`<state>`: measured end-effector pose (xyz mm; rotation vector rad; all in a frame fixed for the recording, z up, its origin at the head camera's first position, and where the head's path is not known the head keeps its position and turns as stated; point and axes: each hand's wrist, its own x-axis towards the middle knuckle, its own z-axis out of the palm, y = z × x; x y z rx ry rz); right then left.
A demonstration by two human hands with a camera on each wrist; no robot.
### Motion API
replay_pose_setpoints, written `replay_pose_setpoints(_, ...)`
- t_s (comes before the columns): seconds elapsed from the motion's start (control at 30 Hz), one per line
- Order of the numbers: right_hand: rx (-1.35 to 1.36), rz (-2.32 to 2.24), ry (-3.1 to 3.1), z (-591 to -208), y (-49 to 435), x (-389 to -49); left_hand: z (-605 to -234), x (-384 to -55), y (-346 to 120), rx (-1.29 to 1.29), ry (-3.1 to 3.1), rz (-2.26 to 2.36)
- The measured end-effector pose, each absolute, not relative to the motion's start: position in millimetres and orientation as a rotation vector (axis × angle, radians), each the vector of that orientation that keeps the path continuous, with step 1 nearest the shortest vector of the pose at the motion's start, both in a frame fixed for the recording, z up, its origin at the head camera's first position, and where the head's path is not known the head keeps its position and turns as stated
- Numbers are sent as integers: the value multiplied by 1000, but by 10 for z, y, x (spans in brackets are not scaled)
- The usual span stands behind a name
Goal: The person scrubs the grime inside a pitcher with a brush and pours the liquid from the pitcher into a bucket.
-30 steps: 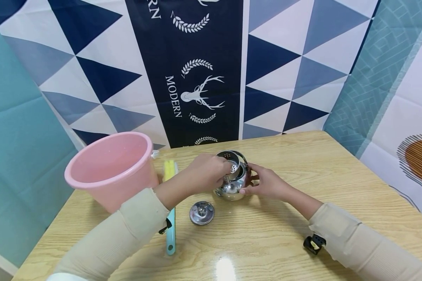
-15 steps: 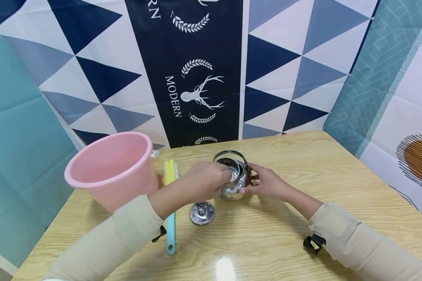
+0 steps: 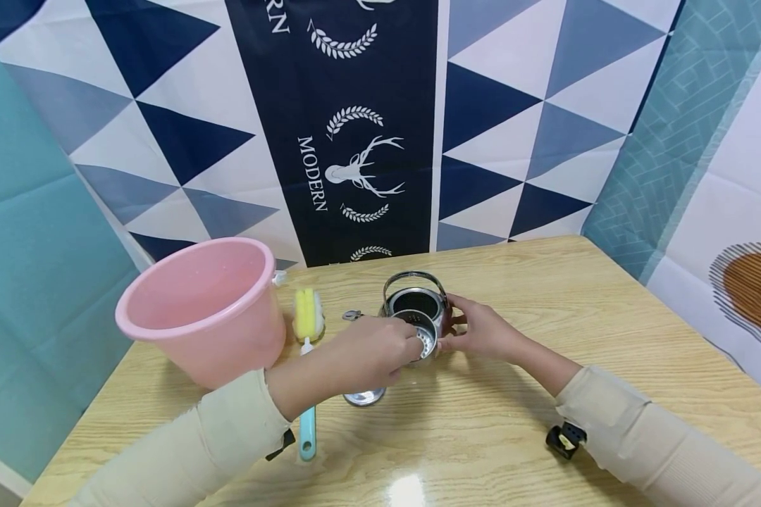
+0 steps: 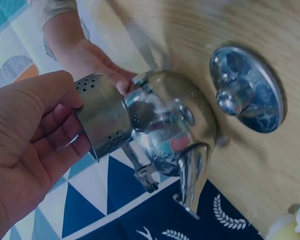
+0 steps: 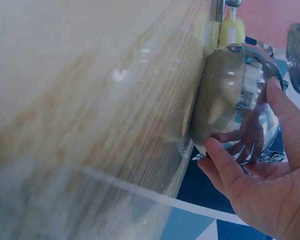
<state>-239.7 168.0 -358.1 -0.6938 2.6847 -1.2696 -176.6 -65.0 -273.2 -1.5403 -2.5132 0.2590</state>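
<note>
My left hand point(image 3: 374, 348) pinches the rim of a metal tea strainer point(image 4: 104, 117), a perforated cylinder held up out of the teapot. Its holed bottom shows in the head view, in front of the pot's uncovered mouth. The shiny steel teapot point(image 5: 222, 95) stands on the table with its hoop handle raised. My right hand point(image 3: 485, 331) grips the pot's right side, thumb and fingers spread around the round belly. Beside the pot lies its round metal lid point(image 4: 262, 100), knob up, partly hidden behind my left hand in the head view.
A pink bucket point(image 3: 196, 331) stands at the back left of the wooden table point(image 3: 495, 436). Between it and the teapot lies a sponge brush point(image 3: 307, 317) with a yellow-and-white head and a light blue handle. Patterned cloth point(image 3: 368, 141) hangs behind the table.
My left hand has lifted the strainer out of the teapot and drawn it toward me, uncovering the pot's mouth and spout. My right hand has stayed on the pot.
</note>
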Motion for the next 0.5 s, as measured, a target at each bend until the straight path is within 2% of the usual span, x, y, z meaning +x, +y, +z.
replay_pose_setpoints(0.5, -678, -1261, 2711, -3576, 1680, -2391, -2953, -1626, -647, -1649, -2444, 367)
